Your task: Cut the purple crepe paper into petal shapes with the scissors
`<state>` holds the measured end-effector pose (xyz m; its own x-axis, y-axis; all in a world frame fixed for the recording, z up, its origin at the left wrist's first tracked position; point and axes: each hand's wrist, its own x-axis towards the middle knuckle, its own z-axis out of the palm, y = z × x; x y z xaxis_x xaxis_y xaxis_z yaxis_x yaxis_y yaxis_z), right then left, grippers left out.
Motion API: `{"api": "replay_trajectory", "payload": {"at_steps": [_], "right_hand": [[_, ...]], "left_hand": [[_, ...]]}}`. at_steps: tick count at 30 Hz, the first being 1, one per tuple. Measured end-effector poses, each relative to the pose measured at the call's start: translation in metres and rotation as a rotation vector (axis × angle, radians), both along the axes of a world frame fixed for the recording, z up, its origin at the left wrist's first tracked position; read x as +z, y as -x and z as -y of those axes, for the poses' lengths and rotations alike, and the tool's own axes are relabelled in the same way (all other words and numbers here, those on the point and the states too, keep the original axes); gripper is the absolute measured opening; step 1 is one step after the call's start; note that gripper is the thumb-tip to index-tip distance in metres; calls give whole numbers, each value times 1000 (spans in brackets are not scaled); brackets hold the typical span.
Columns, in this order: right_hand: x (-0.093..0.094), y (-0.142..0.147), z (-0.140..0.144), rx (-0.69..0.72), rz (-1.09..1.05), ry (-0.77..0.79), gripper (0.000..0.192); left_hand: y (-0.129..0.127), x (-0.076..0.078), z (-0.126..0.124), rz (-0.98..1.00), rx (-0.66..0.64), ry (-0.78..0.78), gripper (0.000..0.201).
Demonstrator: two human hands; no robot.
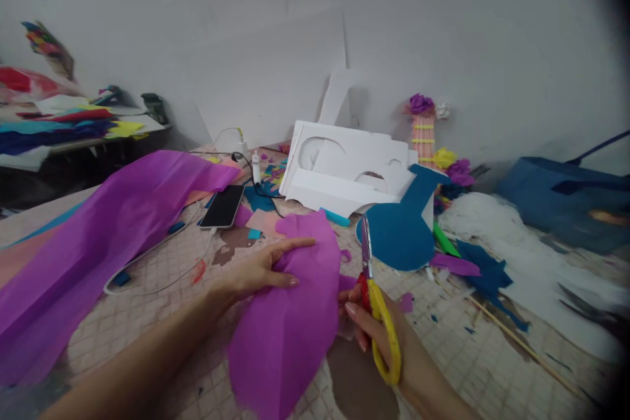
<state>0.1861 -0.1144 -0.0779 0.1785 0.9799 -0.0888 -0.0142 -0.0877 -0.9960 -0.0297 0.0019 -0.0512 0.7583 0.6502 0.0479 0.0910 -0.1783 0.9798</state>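
My left hand (258,270) lies flat on a piece of purple tissue paper (288,328), its fingers spread and pointing right, pressing the sheet on the table. My right hand (381,341) grips scissors (375,295) with yellow and red handles. Their blades point up and away, right beside the paper's right edge. A long purple tissue sheet (103,236) stretches across the table to the left.
A black phone (223,206) with a white cable lies behind my left hand. A white cardboard cut-out (344,167), a blue paper shape (403,226), a glue bottle (255,167), paper scraps and paper flowers (445,161) fill the back. White fluffy material (516,243) and a blue bin (561,193) stand right.
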Motion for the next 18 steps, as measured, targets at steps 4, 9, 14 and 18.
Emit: {"api": "replay_trajectory", "payload": {"at_steps": [4, 9, 14, 18], "right_hand": [[-3, 1, -5, -27, 1, -1, 35], [-2, 4, -8, -13, -35, -5, 37], [0, 5, -8, -4, -73, -14, 37], [0, 1, -6, 30, -88, -17, 35]], "left_hand": [[-3, -1, 3, 19, -30, 59, 67], [-6, -5, 3, 27, -38, 25, 66], [-8, -4, 5, -16, 12, -55, 62], [-6, 0, 5, 9, -12, -62, 62]]}}
